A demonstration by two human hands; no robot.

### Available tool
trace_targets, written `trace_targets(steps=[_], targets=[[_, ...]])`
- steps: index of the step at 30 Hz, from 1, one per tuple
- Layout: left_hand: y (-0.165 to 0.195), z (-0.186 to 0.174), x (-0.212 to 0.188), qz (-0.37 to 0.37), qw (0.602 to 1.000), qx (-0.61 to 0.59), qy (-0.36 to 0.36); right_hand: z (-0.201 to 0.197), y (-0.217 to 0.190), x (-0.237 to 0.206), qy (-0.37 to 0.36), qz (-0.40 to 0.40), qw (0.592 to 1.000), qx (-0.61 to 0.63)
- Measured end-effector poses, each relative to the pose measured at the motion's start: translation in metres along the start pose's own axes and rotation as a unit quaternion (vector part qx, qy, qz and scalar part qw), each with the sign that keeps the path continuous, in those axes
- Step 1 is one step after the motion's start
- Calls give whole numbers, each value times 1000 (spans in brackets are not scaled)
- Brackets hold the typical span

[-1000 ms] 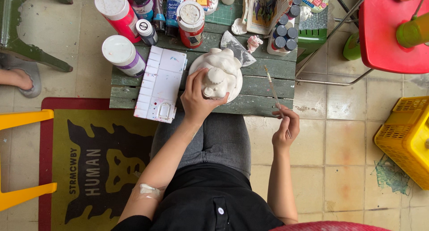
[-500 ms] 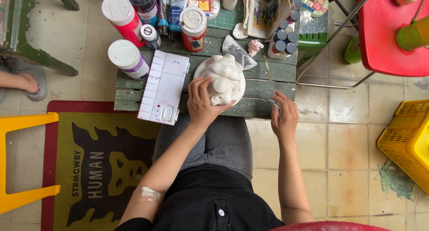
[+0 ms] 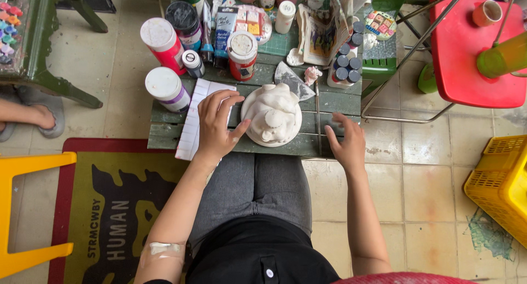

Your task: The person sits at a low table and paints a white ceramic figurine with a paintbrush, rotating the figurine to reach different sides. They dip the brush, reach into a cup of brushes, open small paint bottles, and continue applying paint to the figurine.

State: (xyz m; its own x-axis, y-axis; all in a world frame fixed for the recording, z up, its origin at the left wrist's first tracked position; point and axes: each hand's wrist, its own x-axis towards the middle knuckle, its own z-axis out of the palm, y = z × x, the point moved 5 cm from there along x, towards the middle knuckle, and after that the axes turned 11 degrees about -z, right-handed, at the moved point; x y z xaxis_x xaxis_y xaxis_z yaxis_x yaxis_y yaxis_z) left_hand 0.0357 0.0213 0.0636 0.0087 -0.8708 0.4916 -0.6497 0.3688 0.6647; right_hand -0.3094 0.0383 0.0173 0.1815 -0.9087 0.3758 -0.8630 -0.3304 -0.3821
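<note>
A white unpainted plaster figure (image 3: 273, 115) on a round base stands on the small green wooden table (image 3: 274, 148) in front of me. My left hand (image 3: 217, 124) lies open over a white sheet (image 3: 191, 131), fingers spread, with the thumb against the figure's base. A thin paintbrush (image 3: 317, 116) lies on the table right of the figure. Beside that brush, my right hand (image 3: 344, 141) rests at the table's right front corner with its fingers loosely apart and nothing in it.
Paint bottles (image 3: 163, 42), a red jar (image 3: 242, 54) and small paint pots (image 3: 346, 64) crowd the table's back. A red stool (image 3: 472, 48) and yellow basket (image 3: 502, 185) stand right, a yellow chair (image 3: 22, 207) and rug (image 3: 104, 207) left. Another person's sandalled foot (image 3: 33, 116) is far left.
My right hand has laid the paintbrush on the table and now rests beside it. My left hand has slid off the figure to its left side, fingers spread.
</note>
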Motion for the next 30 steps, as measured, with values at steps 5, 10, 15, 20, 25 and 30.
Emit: trace_targets(steps=[5,10,15,20,25,30], targets=[[15,7,43,22,1000,-4,1,21,3,26,-26,63,997,38],[16,16,76,-2,997,56,53,21,18,41,-34,124,990,60],[-4,36,96,-88,992,76,-44,16,25,28,-39,143,985,83],[0,31,99,-79,992,89,-49,-23,55,53,114,143,975,123],[30,37,110,2,994,101,-44,-30,74,147,93,-8,995,-37],[49,94,128,88,983,59,-149,48,30,177,-19,-109,994,-6]])
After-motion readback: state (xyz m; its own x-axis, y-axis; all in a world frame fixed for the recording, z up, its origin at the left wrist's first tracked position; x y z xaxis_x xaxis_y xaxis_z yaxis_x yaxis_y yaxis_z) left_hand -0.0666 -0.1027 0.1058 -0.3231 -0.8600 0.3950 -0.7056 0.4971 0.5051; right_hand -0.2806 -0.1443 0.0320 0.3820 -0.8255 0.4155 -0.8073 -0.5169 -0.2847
